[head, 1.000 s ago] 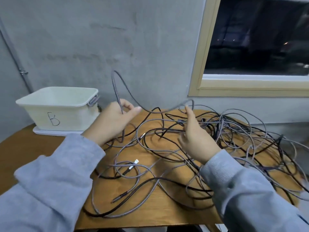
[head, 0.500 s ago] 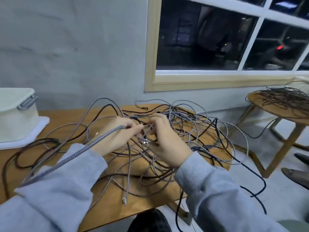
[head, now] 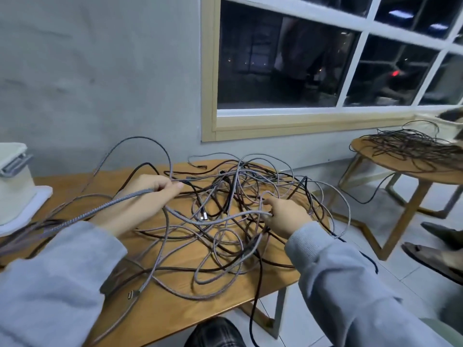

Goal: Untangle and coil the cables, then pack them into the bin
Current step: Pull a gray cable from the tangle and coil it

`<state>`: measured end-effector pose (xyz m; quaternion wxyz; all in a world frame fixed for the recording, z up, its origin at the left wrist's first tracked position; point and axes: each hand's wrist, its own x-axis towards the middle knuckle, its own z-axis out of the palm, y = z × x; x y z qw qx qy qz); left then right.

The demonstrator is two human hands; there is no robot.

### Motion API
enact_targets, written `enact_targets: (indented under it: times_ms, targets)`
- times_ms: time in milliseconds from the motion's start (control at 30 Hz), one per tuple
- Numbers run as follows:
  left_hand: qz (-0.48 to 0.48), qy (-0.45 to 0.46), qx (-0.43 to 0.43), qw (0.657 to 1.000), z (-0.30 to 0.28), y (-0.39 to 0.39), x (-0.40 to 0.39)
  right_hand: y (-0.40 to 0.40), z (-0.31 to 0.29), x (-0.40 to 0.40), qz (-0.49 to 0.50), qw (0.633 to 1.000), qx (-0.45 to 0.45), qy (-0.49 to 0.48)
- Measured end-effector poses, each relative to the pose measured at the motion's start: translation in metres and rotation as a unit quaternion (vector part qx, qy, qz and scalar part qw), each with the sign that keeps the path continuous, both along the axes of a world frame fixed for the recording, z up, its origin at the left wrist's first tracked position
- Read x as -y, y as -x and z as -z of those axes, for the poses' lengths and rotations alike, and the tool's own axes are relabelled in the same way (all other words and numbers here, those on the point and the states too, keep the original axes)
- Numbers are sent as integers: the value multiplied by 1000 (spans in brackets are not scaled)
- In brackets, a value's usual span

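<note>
A tangle of grey and black braided cables (head: 240, 196) sprawls over the wooden table (head: 175, 304). My left hand (head: 140, 201) grips a thick grey braided cable (head: 105, 206) that runs back over my left sleeve and loops up toward the wall. My right hand (head: 285, 216) pinches another stretch of grey cable (head: 220, 221) at the right of the pile, which sags between my two hands. A metal plug (head: 132, 294) lies near the table's front edge. The white bin (head: 12, 181) stands at the far left, partly cut off.
A second wooden table (head: 426, 171) at the right carries another heap of dark cables (head: 416, 146). Another person's shoes (head: 441, 246) show at the right edge. Some cables hang off the table's right side to the tiled floor. A window lies behind.
My head has turned right, so the bin slid to the left edge. My hands have moved apart, the right one going out to the right and drawing a length of grey cable between them.
</note>
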<state>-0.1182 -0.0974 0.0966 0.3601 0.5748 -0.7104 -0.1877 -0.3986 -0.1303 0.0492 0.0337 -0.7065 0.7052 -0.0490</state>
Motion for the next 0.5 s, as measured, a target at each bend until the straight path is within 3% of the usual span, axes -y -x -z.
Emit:
enact_targets:
  times_ms: [100, 200, 267, 333, 433, 500]
  targets:
    - [4, 28, 8, 1000, 0, -7, -3, 13, 1, 1, 99, 993, -36, 46]
    - [18, 28, 0, 999, 4, -11, 4, 24, -1, 0, 154, 988, 16, 4]
    - [30, 19, 12, 999, 4, -10, 5, 20, -8, -3, 130, 990, 45, 25]
    - [37, 10, 33, 999, 5, -9, 6, 12, -16, -7, 83, 984, 107, 113]
    - [31, 15, 37, 999, 4, -8, 2, -13, -30, -19, -46, 944, 208, 251]
    - [30, 18, 22, 999, -2, -6, -4, -34, -37, -27, -145, 910, 227, 315]
